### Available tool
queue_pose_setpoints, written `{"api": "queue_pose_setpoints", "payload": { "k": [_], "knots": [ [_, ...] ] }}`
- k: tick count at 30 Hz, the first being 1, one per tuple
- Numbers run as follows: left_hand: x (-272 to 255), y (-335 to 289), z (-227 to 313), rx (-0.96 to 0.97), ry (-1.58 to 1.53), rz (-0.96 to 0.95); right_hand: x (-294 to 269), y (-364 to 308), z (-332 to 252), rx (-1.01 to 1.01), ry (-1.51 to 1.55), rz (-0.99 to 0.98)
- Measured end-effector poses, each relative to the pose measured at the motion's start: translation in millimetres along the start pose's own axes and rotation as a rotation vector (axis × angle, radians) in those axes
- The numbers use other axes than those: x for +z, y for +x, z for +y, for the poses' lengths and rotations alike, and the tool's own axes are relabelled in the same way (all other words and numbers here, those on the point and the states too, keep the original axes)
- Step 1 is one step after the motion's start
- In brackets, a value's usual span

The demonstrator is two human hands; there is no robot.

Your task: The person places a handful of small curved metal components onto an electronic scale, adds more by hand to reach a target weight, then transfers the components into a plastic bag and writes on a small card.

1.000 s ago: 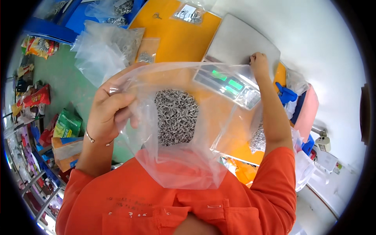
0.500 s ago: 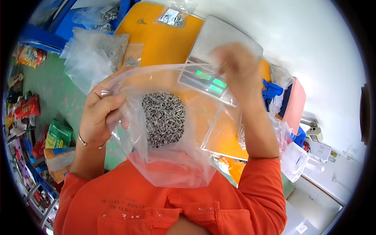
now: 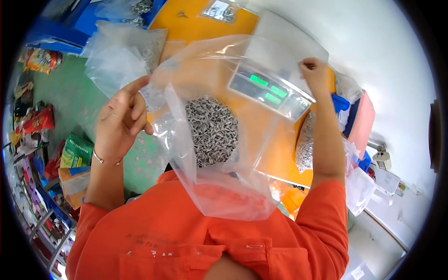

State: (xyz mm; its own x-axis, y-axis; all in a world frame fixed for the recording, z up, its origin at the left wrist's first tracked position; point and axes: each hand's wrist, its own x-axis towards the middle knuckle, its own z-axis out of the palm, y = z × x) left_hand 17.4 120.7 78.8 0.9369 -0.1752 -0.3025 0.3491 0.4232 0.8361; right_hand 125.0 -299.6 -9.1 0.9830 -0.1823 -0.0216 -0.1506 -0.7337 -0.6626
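In front of my chest stands a large clear plastic bag [image 3: 238, 196], its mouth spread wide. A mass of small silvery curved metal pieces [image 3: 212, 133] shows through it. My left hand [image 3: 122, 116] is at the bag's left rim, index finger stretched out and thumb apart from it; the fingertips appear to touch the plastic without a pinch. My right hand [image 3: 313, 70] is curled closed by the right edge of the scale [image 3: 284, 39]. What its fingers hold, if anything, is hidden. Green digits glow on the scale's panel [image 3: 268, 88], partly behind the bag's film.
A filled clear bag [image 3: 305, 144] lies at the right of the yellow table [image 3: 200, 28]. More plastic bags [image 3: 121, 58] hang over its left edge, and a small packet [image 3: 219, 10] lies at the back. Blue bins [image 3: 56, 30] stand far left. A white wall [image 3: 373, 46] rises at right.
My right hand has moved right, from over the scale's front to its right edge. My left hand's grip on the bag's rim has loosened, and the bag's mouth has spread wider. The view has shifted slightly.
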Motion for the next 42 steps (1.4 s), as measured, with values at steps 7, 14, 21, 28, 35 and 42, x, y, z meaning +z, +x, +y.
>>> {"api": "queue_pose_setpoints", "payload": {
  "k": [7,14,21,28,35,42],
  "knots": [
    [-46.4,2.3,-33.2,-0.169,0.805,-0.200,-12.3,-103.9,-182.6,-0.869,0.188,-0.341],
    [-42.0,19.4,-82.1,0.090,0.673,-0.374,-66.4,-133.5,-117.3,-0.432,0.278,-0.027],
    [-87.2,75.5,-175.1,-0.271,0.740,-0.625,141.8,-225.7,-39.2,-0.306,0.211,-0.434],
    [-46.9,46.6,-121.4,-0.054,1.647,-0.458,109.9,-234.6,-97.3,0.296,0.660,-0.311],
    [55.0,76.4,-44.7,0.111,-0.112,-0.239,24.1,-213.5,-116.9,0.004,0.715,0.313],
    [193.3,156.2,7.9,0.441,-0.179,-0.434,-89.6,-99.6,-141.6,-0.094,0.976,0.511]
  ]
}}
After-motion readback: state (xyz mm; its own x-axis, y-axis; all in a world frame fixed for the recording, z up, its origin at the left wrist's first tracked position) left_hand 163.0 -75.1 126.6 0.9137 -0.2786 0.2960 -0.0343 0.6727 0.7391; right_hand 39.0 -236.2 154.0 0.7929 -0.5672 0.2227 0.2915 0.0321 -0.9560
